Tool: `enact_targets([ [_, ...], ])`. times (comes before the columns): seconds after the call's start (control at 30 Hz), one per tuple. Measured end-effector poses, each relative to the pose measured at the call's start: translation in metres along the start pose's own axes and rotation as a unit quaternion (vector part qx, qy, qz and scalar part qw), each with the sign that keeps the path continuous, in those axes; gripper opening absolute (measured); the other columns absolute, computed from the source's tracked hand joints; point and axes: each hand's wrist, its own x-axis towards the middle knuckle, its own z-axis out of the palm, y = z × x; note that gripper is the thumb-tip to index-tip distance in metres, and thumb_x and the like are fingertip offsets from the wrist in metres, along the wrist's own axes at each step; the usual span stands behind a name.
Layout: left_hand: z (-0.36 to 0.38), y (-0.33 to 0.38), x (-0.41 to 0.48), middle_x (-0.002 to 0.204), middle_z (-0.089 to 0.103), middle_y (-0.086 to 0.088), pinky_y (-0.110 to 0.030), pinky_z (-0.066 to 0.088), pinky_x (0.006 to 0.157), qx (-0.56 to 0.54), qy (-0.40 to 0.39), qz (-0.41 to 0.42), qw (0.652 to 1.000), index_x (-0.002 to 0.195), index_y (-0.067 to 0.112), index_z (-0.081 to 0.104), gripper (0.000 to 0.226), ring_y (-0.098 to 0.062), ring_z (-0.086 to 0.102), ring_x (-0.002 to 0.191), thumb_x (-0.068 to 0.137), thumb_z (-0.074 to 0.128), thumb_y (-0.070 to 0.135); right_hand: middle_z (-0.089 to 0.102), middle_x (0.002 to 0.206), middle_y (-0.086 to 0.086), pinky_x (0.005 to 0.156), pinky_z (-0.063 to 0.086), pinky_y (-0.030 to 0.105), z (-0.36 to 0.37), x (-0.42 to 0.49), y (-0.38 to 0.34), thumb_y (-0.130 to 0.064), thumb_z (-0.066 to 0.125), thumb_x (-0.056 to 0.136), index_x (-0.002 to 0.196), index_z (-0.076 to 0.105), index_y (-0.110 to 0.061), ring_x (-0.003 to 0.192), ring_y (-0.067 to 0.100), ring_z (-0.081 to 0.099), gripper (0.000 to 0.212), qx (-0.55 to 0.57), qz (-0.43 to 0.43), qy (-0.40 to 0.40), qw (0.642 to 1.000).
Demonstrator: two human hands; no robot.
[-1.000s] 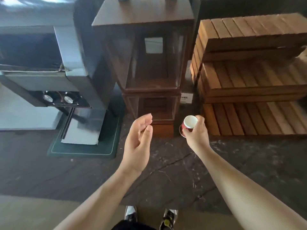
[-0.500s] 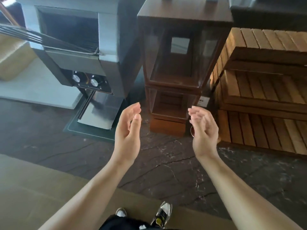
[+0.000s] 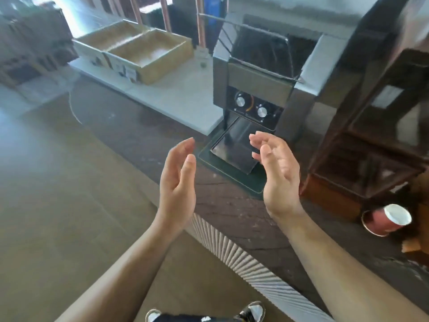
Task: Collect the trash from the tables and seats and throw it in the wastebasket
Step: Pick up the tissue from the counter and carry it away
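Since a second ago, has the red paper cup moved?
Yes. The red paper cup left the right hand and went down; it now lies on its side by the base of the wooden cabinet.

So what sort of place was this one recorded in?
Probably a cafe or hotel breakfast buffet: a conveyor toaster with two knobs stands on a dark stone counter beside a wooden display case, with a red paper cup lying nearby.

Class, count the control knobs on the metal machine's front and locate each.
2. The left knob sits on the dark panel; the right knob is beside it, slightly lower. None seems hidden.
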Motion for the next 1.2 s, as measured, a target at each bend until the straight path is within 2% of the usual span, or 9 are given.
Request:
enact_targets([
  [0.13,-0.104,0.014,0.013,0.131,0.067,0.013,-0.06,0.042,0.117,0.008,0.046,0.016,0.999,0.134,0.01,0.061,0.037,-0.014,0.058,0.134,0.104,0.046,0.026,0.07,0.128,-0.009,0.109,0.053,0.042,0.1,-0.009,-0.02,-0.036,0.049,0.106,0.129,0.066,-0.019,0.128,0.013,0.063,0.033,0.038,-0.009,-0.045,0.998],
  [0.23,-0.182,0.02,0.02,0.134,0.067,0.012,-0.061,0.043,0.117,0.026,0.078,0.019,0.996,0.134,0.015,0.062,0.043,-0.016,0.058,0.136,0.1,0.048,0.039,0.071,0.127,-0.003,0.11,0.051,0.046,0.176,-0.018,-0.03,-0.038,0.051,0.103,0.125,0.067,-0.015,0.127,0.015,0.063,0.036,0.066,-0.022,-0.063,0.996],
  [0.33,-0.251,0.025,0.027,0.132,0.069,0.015,-0.06,0.043,0.117,0.036,0.097,0.026,0.994,0.131,0.024,0.063,0.042,-0.014,0.059,0.135,0.098,0.048,0.044,0.072,0.126,-0.002,0.109,0.051,0.05,0.249,-0.027,-0.036,-0.037,0.051,0.103,0.123,0.068,-0.017,0.124,0.014,0.065,0.033,0.081,-0.026,-0.08,0.993],
  [0.4,-0.29,0.028,0.032,0.128,0.069,0.018,-0.06,0.044,0.116,0.039,0.11,0.02,0.993,0.131,0.022,0.063,0.043,-0.011,0.061,0.132,0.097,0.048,0.044,0.073,0.125,0.001,0.109,0.051,0.052,0.294,-0.032,-0.041,-0.037,0.051,0.103,0.121,0.068,-0.02,0.123,0.016,0.066,0.03,0.098,-0.019,-0.092,0.991],
  [0.53,-0.357,0.035,0.044,0.134,0.067,0.008,-0.062,0.044,0.115,0.046,0.148,0.019,0.988,0.133,0.016,0.061,0.051,-0.017,0.06,0.134,0.094,0.049,0.047,0.074,0.123,0.002,0.109,0.052,0.051,0.366,-0.035,-0.049,-0.038,0.053,0.101,0.122,0.067,-0.02,0.122,0.02,0.067,0.031,0.124,-0.018,-0.112,0.986],
  [0.77,-0.426,0.033,0.097,0.137,0.065,-0.003,-0.054,0.051,0.11,0.038,0.187,0.029,0.981,0.135,0.012,0.059,0.058,-0.014,0.062,0.13,0.091,0.05,0.049,0.075,0.122,-0.002,0.103,0.055,0.039,0.465,-0.007,-0.049,-0.046,0.053,0.098,0.125,0.067,-0.019,0.12,0.016,0.068,0.04,0.128,-0.022,-0.159,0.979],
  [0.87,-0.448,0.025,0.133,0.133,0.065,0.001,-0.054,0.052,0.109,0.044,0.194,0.032,0.979,0.132,0.017,0.059,0.053,-0.008,0.063,0.122,0.091,0.05,0.049,0.074,0.121,0.004,0.099,0.056,0.037,0.507,0.019,-0.041,-0.036,0.052,0.103,0.127,0.066,-0.012,0.118,0.019,0.069,0.037,0.138,-0.013,-0.173,0.975],
  [1.03,-0.486,0.006,0.212,0.131,0.066,0.006,-0.058,0.049,0.111,0.059,0.218,0.047,0.973,0.13,0.022,0.06,0.048,-0.011,0.062,0.128,0.092,0.05,0.049,0.074,0.111,0.004,0.092,0.056,0.037,0.584,0.084,-0.021,-0.029,0.051,0.102,0.123,0.066,-0.008,0.108,0.021,0.07,0.033,0.179,-0.001,-0.202,0.963],
  [1.2,-0.517,-0.006,0.304,0.134,0.066,0.007,-0.055,0.051,0.11,0.083,0.251,0.028,0.964,0.133,0.023,0.06,0.051,-0.004,0.064,0.119,0.092,0.049,0.052,0.074,0.117,0.003,0.092,0.058,0.04,0.66,0.163,-0.005,-0.044,0.054,0.098,0.123,0.068,-0.015,0.115,0.026,0.069,0.041,0.177,-0.011,-0.229,0.957],
])
